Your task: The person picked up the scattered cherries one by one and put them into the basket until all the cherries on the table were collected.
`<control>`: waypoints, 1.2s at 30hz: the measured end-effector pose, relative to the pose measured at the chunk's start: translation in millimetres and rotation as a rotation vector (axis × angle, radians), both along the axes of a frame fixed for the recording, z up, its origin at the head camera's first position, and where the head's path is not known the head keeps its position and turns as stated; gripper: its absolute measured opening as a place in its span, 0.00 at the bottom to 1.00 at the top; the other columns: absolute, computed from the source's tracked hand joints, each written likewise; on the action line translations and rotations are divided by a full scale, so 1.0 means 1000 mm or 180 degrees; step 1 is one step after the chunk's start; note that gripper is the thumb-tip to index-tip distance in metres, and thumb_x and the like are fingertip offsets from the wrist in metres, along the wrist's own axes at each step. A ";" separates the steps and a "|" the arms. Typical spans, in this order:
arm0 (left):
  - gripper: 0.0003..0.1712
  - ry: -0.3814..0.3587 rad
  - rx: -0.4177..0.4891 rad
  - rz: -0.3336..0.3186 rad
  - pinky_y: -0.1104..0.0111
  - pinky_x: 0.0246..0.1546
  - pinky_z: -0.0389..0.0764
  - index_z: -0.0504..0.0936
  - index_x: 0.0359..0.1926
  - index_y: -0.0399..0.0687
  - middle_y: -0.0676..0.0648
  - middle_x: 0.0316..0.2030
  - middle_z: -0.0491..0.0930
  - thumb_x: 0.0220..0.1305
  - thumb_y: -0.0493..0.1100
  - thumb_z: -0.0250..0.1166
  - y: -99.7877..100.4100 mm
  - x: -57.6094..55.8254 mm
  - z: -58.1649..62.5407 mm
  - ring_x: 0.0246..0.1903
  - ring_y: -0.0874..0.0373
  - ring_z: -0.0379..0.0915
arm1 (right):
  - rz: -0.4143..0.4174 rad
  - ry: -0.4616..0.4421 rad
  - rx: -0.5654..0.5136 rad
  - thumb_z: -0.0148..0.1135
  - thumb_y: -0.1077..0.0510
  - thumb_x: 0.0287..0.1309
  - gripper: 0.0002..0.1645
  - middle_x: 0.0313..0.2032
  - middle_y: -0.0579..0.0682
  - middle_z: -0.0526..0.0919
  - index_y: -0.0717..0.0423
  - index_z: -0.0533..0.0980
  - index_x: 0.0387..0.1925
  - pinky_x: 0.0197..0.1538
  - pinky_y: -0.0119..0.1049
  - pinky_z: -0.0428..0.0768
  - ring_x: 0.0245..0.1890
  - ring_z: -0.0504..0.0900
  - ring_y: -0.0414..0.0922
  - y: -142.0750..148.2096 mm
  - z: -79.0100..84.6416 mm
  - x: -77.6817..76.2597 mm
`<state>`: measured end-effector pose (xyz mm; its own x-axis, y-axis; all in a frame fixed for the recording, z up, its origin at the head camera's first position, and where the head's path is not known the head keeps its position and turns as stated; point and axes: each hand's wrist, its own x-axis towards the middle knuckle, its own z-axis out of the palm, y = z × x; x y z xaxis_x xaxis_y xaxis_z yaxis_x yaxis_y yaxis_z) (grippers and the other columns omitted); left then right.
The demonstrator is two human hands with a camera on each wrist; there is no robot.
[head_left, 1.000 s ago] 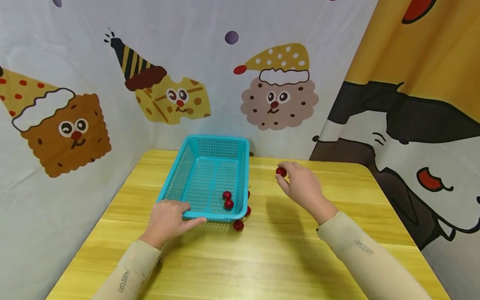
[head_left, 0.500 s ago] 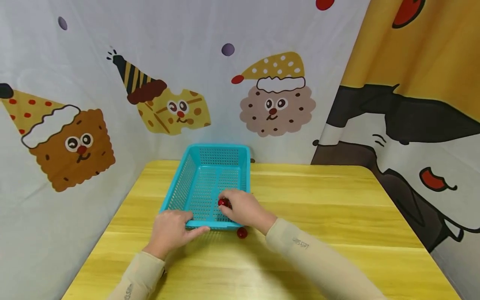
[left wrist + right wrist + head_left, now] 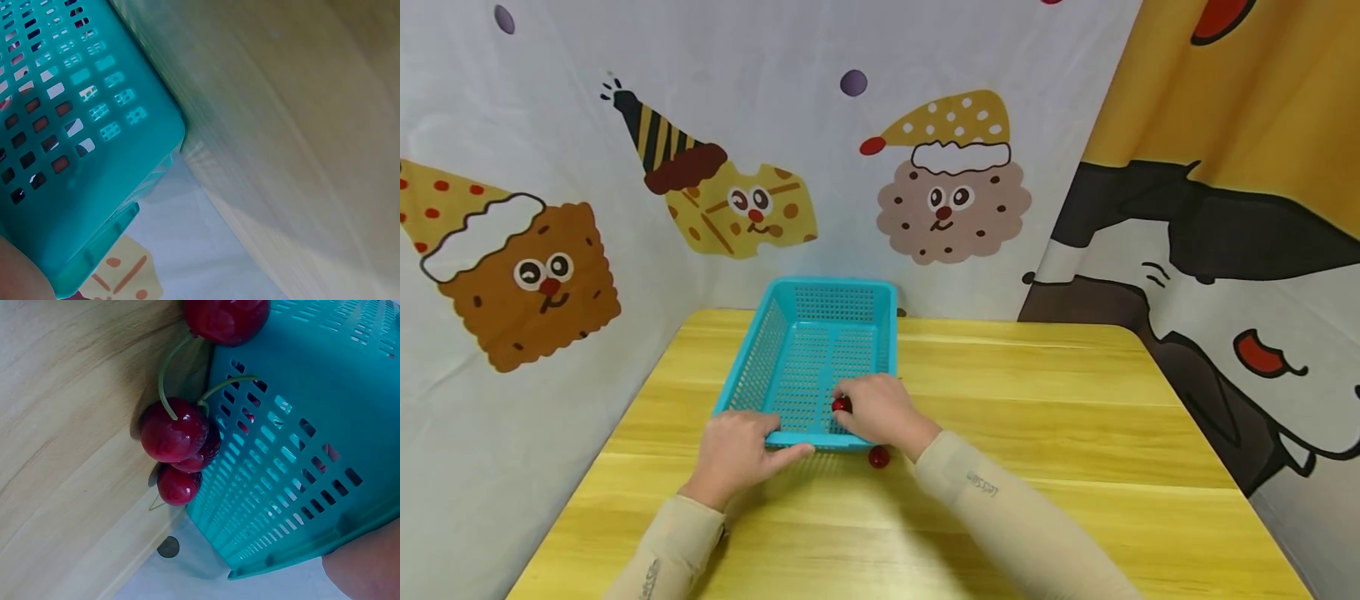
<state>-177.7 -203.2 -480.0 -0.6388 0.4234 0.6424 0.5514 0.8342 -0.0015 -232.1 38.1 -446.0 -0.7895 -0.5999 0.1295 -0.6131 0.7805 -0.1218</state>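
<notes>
A turquoise perforated plastic basket (image 3: pixel 747 358) stands on the wooden table. My left hand (image 3: pixel 730 458) grips its near left corner, fingers over the rim and thumb along the outside. In the left wrist view the basket wall (image 3: pixel 81 206) fills the left side, with a bit of skin at the lower corner. Reaching over the right wall, my right hand (image 3: pixel 880 410) pinches a dark red cherry (image 3: pixel 842 405) low inside the basket; the hand hides part of the basket floor. Several stemmed cherries (image 3: pixel 175 430) lie outside along the wall in the right wrist view.
One cherry (image 3: pixel 878 457) lies on the table by the basket's near right corner. The yellow wooden table (image 3: pixel 1037 400) extends to the right and front. Behind it hangs a white cloth (image 3: pixel 775 83) with cartoon prints, and a yellow printed section at the right.
My right hand has brought a cherry from the table on the right into the basket and stays there over the last half second. My left hand keeps its grip on the rim.
</notes>
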 end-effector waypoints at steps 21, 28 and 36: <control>0.39 -0.0034 0.0001 0.0060 0.70 0.07 0.48 0.52 0.12 0.62 0.61 0.11 0.46 0.43 0.79 0.64 -0.002 -0.001 -0.002 0.08 0.64 0.46 | 0.0001 -0.0052 -0.0065 0.60 0.41 0.64 0.20 0.38 0.40 0.85 0.46 0.82 0.50 0.39 0.38 0.78 0.34 0.78 0.37 0.000 0.001 0.002; 0.40 -0.0007 0.0038 0.0023 0.70 0.08 0.45 0.50 0.13 0.62 0.62 0.13 0.43 0.42 0.78 0.67 -0.001 0.000 0.000 0.08 0.63 0.44 | 0.0026 -0.0014 -0.0621 0.57 0.46 0.67 0.16 0.41 0.40 0.85 0.48 0.83 0.47 0.42 0.39 0.78 0.36 0.78 0.37 0.003 -0.001 0.004; 0.40 -0.0032 0.0005 0.0021 0.70 0.08 0.46 0.51 0.13 0.61 0.62 0.13 0.43 0.39 0.76 0.70 -0.001 0.000 0.000 0.08 0.64 0.45 | 0.0290 0.0266 -0.1110 0.56 0.50 0.69 0.14 0.44 0.43 0.84 0.51 0.82 0.45 0.49 0.41 0.79 0.44 0.77 0.39 0.011 -0.004 0.009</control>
<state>-178.0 -204.5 -479.9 -0.6481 0.4182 0.6365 0.5459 0.8378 0.0053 -223.2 49.6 -449.8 -0.7130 -0.5756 0.4004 -0.6972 0.6427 -0.3176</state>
